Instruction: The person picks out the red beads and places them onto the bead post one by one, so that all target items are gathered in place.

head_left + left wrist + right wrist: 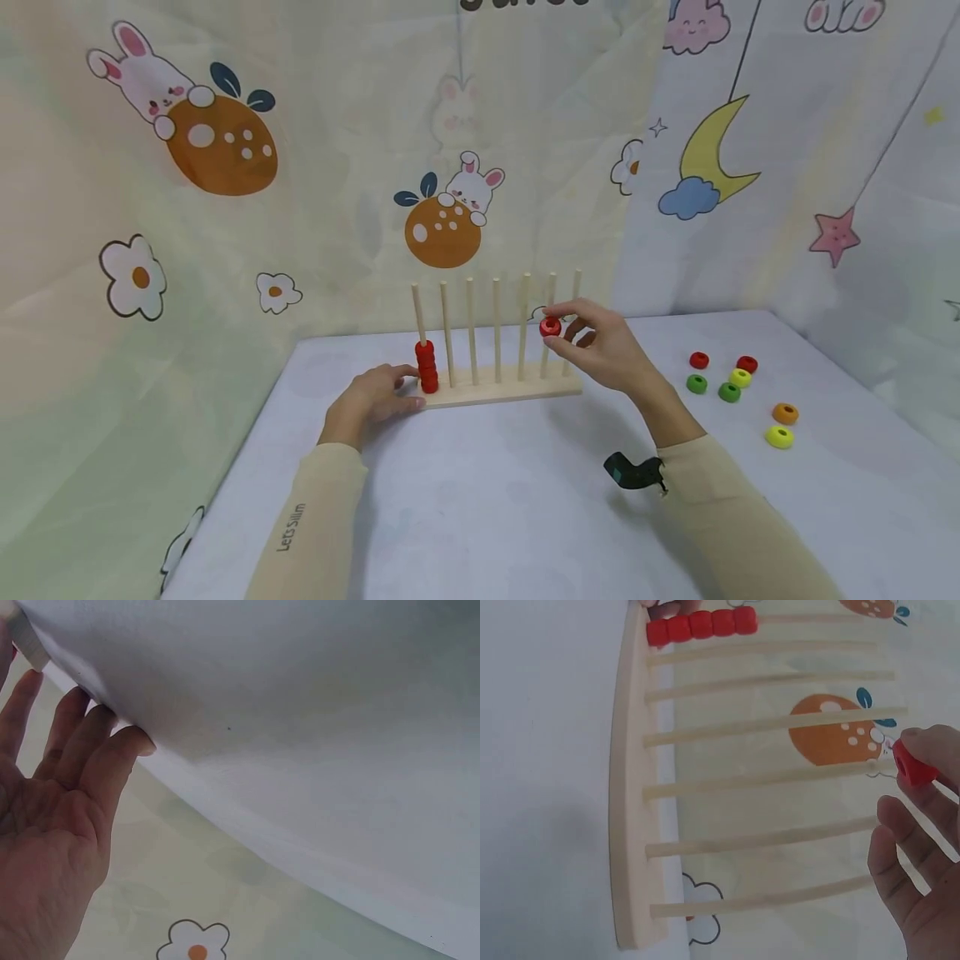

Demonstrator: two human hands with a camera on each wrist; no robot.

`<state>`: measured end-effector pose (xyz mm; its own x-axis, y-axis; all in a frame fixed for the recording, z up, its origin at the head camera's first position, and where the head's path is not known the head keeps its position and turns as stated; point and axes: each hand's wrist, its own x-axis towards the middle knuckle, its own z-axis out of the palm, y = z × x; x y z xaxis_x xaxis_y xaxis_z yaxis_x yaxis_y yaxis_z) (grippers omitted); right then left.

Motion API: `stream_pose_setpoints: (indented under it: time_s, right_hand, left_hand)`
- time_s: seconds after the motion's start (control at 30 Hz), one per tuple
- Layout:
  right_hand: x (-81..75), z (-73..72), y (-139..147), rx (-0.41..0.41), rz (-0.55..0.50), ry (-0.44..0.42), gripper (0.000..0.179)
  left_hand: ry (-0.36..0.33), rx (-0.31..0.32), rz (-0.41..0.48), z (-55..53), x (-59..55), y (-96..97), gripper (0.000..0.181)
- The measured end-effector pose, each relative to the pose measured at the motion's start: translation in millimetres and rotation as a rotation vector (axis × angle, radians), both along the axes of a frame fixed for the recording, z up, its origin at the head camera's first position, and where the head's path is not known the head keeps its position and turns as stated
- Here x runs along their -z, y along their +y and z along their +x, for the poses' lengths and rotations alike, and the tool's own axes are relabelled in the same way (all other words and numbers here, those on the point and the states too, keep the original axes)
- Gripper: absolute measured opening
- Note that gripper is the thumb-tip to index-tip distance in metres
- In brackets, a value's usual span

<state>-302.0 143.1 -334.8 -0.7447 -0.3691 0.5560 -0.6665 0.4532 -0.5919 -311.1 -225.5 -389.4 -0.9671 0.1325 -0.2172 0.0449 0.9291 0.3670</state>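
A wooden peg rack (498,390) stands on the table, a row of several thin upright pegs on its base. Several red beads (427,367) are stacked on its leftmost peg. My left hand (369,402) holds the left end of the base between thumb and index finger; in the left wrist view only a corner of the base (30,646) shows. Up near the right-hand pegs, my right hand (603,346) pinches one red bead (551,326) between thumb and index finger. The right wrist view shows that bead (913,765) off the pegs, the other fingers loosely bent.
Loose beads lie to the right on the white table (480,500): two red, two green (697,383), two yellow (779,437) and one orange (785,413). A printed curtain (337,208) hangs behind. A dark strap-like piece (633,472) sticks out from the right sleeve.
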Motion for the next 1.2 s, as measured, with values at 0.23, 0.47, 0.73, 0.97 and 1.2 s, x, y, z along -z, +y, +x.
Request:
stream_pose_setpoints:
  time_s: [0.23,0.47,0.73,0.97,1.2]
  right_hand:
    - [-4.3,-0.9,-17.7,-0.050,-0.029,0.026,0.036]
    - [-8.6,-5.9,-36.7,-0.080,-0.047,0.007,0.036]
    - [-21.0,-4.6,-53.9,-0.104,-0.093,0.019,0.035]
    - [-21.3,-3.3,-71.6,-0.139,-0.094,0.015,0.034]
    - [-26.1,-2.2,-86.0,-0.151,-0.135,0.021,0.036]
  left_hand:
    - [-0.002,-0.019,0.001,1.1,0.4,2.3,0.065]
    - [-0.022,-0.050,0.005,0.3,0.2,1.8,0.068]
    - [-0.027,-0.056,0.010,-0.4,2.2,2.8,0.069]
    - [-0.011,-0.037,-0.006,-0.4,-0.4,1.3,0.068]
    - [-0.031,-0.050,0.014,0.8,0.2,3.3,0.069]
